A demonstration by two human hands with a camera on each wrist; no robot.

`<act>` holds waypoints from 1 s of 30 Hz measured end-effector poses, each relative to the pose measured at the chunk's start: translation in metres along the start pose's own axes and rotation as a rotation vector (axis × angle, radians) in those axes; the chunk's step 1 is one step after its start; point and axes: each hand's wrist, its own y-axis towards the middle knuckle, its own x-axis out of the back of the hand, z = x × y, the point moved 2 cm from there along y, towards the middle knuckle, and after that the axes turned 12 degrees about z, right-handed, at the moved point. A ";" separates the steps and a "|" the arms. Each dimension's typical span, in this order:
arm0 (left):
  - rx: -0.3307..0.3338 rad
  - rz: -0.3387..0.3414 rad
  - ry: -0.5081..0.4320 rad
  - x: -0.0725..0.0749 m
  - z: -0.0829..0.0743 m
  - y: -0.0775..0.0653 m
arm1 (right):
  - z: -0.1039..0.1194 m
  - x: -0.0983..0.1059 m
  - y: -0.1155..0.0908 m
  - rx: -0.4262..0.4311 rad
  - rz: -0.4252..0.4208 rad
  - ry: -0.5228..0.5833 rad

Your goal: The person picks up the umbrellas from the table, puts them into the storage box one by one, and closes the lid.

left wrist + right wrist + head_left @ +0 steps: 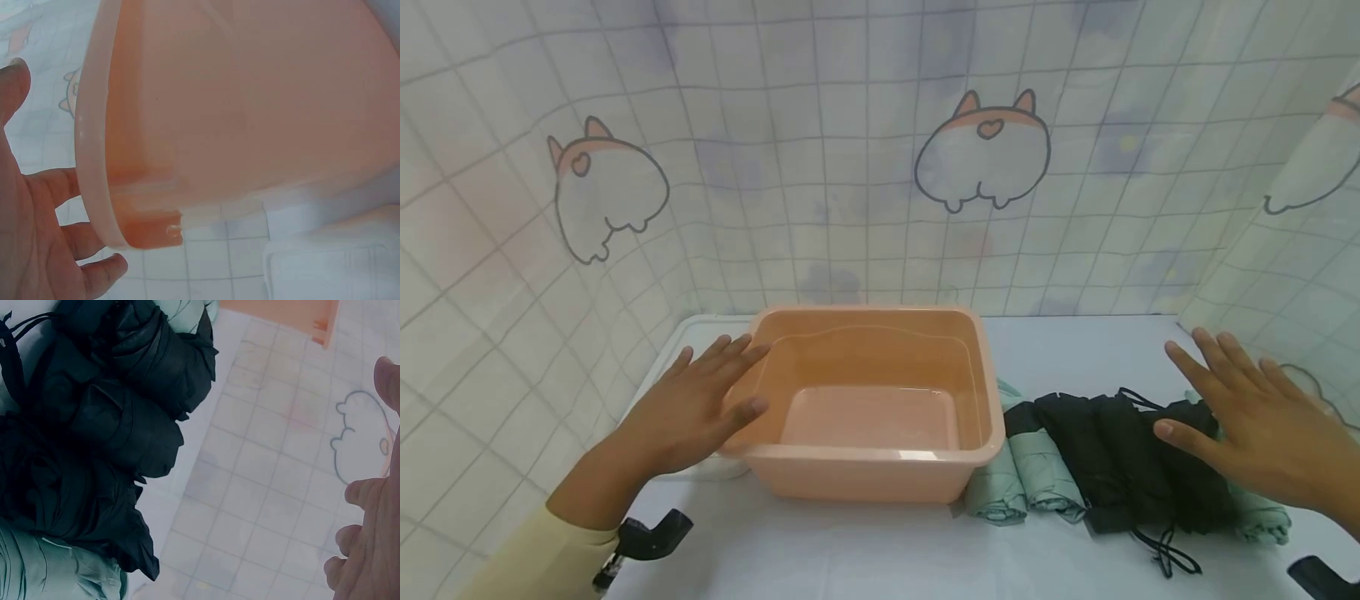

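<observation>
A peach plastic basin (868,479) stands at the middle of the white table, nothing inside it. My left hand (696,412) is spread at the basin's left rim, fingers straight and palm down, holding nothing; the left wrist view has its fingers (84,240) right by the rim. Over the right end of a row of rolled bundles, my right hand (1273,425) hovers with fingers extended and grips nothing. Black fabric bundles (1123,467) with drawstring cords lie in that row, between pale green rolled bundles (1052,475) on the left and another green roll (1262,517) on the right.
A white tray (666,358) sits on the left, partly hidden behind the basin and my left hand. White gridded sheets (820,150) with cartoon animal prints wall in the back and both sides. A thin cord (1318,387) runs along the right side.
</observation>
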 end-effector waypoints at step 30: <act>0.154 -0.040 -0.080 -0.013 0.017 -0.014 | -0.013 -0.012 -0.010 -0.060 0.003 0.072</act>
